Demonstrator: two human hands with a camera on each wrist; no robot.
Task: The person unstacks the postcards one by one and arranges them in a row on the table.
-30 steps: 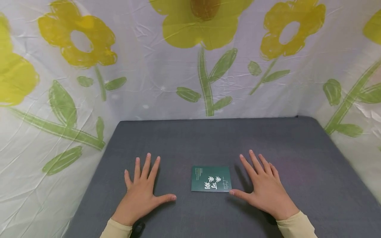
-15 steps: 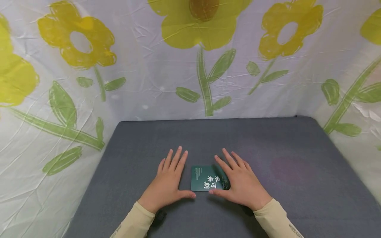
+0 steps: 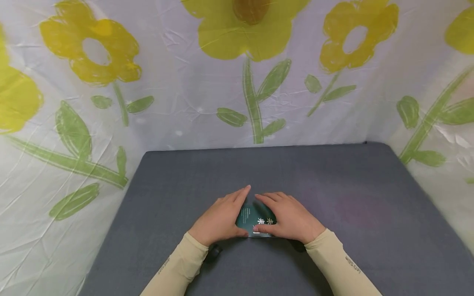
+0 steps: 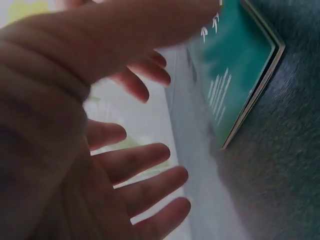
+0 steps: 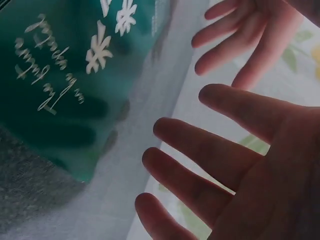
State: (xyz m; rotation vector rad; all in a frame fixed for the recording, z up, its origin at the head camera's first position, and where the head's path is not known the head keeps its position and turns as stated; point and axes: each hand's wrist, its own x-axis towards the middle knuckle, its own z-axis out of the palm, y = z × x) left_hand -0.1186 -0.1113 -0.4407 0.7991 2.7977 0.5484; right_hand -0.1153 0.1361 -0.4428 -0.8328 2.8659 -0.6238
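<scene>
A thin green booklet (image 3: 244, 216) with white Chinese characters lies flat on the grey table, partly covered by the hands in the head view. Its layered page edges show in the left wrist view, where the booklet (image 4: 240, 65) sits beyond the thumb. My left hand (image 3: 221, 219) is at the booklet's left side, fingers extended and thumb near the front edge. Over its right part hovers my right hand (image 3: 294, 219), fingers lightly bent. In the right wrist view the fingers of the right hand (image 5: 250, 160) are spread apart from the booklet (image 5: 65, 95). Neither hand grips anything.
The dark grey table (image 3: 177, 176) has rounded far corners. White cloth (image 3: 177, 82) printed with yellow flowers and green leaves hangs behind it and along both sides. A small black object (image 3: 213, 251) sits under the left wrist.
Both hands have moved inward from well apart to close around the booklet. Their spread fingers have drawn nearer together. The booklet has stayed in place.
</scene>
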